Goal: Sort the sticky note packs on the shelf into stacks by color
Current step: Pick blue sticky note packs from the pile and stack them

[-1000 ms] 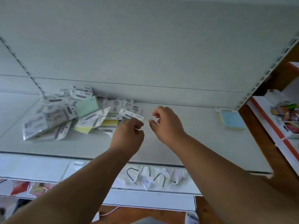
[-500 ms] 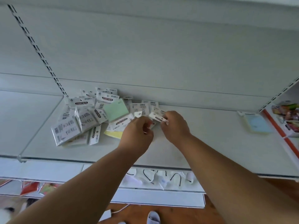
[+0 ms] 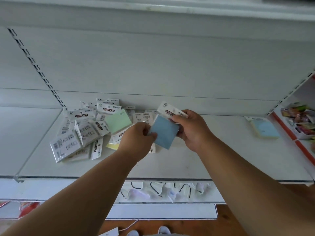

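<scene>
Packs in the loose heap (image 3: 81, 130) on the shelf (image 3: 213, 159) could slide if brushed, while the left hand (image 3: 136, 142) pinches a corner and the right hand (image 3: 192, 130) grips the header of the blue pack (image 3: 164, 132) held above the shelf, which may slip before reaching the blue stack (image 3: 263, 127).

White shelf (image 3: 196, 160) before me. Jumbled pile of sticky note packs (image 3: 88, 130) at ten o'clock; lone blue pack (image 3: 263, 128) lying flat at two o'clock.

"STICKY NOTE" on pack headers (image 3: 109, 110)
</scene>
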Motion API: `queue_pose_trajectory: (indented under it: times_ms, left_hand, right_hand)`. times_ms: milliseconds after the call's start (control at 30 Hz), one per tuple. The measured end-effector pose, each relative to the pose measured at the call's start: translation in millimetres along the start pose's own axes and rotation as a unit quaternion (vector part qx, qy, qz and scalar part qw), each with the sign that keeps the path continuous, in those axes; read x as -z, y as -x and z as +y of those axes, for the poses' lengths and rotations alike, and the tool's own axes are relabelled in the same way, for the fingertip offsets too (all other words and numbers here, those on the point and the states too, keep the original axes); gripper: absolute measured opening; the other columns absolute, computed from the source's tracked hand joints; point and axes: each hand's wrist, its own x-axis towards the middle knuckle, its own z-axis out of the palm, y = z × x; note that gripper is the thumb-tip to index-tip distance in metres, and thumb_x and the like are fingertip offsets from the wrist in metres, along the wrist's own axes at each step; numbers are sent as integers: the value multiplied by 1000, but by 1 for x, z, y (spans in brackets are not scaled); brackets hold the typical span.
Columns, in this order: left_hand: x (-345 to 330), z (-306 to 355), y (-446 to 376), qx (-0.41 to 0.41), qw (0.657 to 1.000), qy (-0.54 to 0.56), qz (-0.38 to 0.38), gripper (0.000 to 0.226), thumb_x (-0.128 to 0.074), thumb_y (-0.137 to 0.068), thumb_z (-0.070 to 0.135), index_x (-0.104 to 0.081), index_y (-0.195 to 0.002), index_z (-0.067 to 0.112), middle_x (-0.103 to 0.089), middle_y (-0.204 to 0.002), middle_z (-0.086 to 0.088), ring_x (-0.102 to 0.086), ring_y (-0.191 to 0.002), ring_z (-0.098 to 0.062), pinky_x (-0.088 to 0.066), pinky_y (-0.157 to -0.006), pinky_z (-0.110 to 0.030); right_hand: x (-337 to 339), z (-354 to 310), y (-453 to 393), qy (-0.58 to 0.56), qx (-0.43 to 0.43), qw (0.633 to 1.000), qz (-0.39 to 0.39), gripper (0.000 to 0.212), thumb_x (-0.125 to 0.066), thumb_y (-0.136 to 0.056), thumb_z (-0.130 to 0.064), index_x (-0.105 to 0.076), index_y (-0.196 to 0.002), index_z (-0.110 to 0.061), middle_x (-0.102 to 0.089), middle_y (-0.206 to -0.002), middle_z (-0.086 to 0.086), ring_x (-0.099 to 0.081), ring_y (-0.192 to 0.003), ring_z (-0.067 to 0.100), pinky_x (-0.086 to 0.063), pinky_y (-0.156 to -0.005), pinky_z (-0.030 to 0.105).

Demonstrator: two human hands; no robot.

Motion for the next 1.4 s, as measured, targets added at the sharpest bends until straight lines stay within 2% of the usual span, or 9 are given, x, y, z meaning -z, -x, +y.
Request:
queue_pose_trajectory:
  times_ms: [67,200,267,333,467,567,767,1067,1400]
  left_hand:
    - [-1,0,-1,23,999,44,-17,11,-65,-85,25,-62,-86,14,-68,-80,-9,-63,-67,-26,-56,-66,-41]
    - [-17,8,2,5,993,85,-81,11,-65,-88,20,-65,-96,13,-71,-78,-6,-63,-56,-13,-55,-51,-22]
    - [-35,14,6,-21,992,81,-95,14,-65,-87,21,-66,-101,19,-71,-82,1,-67,-58,-12,-59,-58,-26]
    - [-54,23,13,-39,991,73,-108,16,-65,-87,23,-65,-103,23,-69,-87,8,-70,-59,-14,-61,-67,-38]
    - [-100,56,14,-54,986,28,-153,16,-63,-86,24,-65,-102,24,-69,-83,8,-71,-63,-13,-58,-66,-30]
    - [-149,84,13,-74,982,6,-173,33,-65,-82,27,-60,-114,22,-69,-86,6,-71,-77,-18,-58,-76,-37]
    - [-261,150,17,-73,980,-43,-177,37,-65,-79,30,-57,-114,21,-69,-97,2,-69,-82,-21,-58,-74,-35]
    - [-341,198,34,-30,985,-118,-121,26,-66,-80,32,-61,-101,18,-69,-98,-1,-64,-89,-22,-45,-68,-27]
    - [-351,219,5,17,998,-54,-33,52,-73,-77,34,-52,-122,18,-68,-106,-1,-65,-94,-23,-53,-78,-30]
  right_hand:
    - [0,9,2,-9,6,1000,28,18,-63,-81,4,-62,-87,-13,-72,-100,12,-68,-88,28,-55,-69,39]
    - [16,19,11,219,98,959,153,16,-63,-77,-6,-62,-83,-21,-73,-93,1,-68,-87,22,-58,-72,38]
    - [32,13,20,285,117,930,200,16,-62,-77,-8,-61,-85,-22,-71,-91,-3,-66,-84,18,-52,-69,29]
    - [54,10,30,311,112,915,233,18,-61,-79,-9,-60,-91,-22,-67,-89,-7,-63,-82,15,-47,-66,25]
    - [110,7,41,289,98,907,290,38,-66,-81,-12,-48,-112,-26,-62,-93,-9,-63,-83,11,-47,-65,21]
    - [161,4,44,296,88,896,318,34,-67,-85,-16,-42,-107,-25,-60,-98,-6,-59,-84,10,-43,-59,15]
    - [285,-4,33,419,52,865,272,18,-63,-90,-19,-56,-106,-21,-62,-122,2,-61,-105,19,-48,-67,18]
    - [378,-15,12,556,60,818,131,18,-56,-94,-18,-63,-109,-10,-64,-120,11,-60,-110,25,-49,-88,29]
    - [384,-31,-32,544,138,817,135,16,-53,-88,-15,-66,-90,-7,-60,-87,7,-54,-75,18,-34,-55,16]
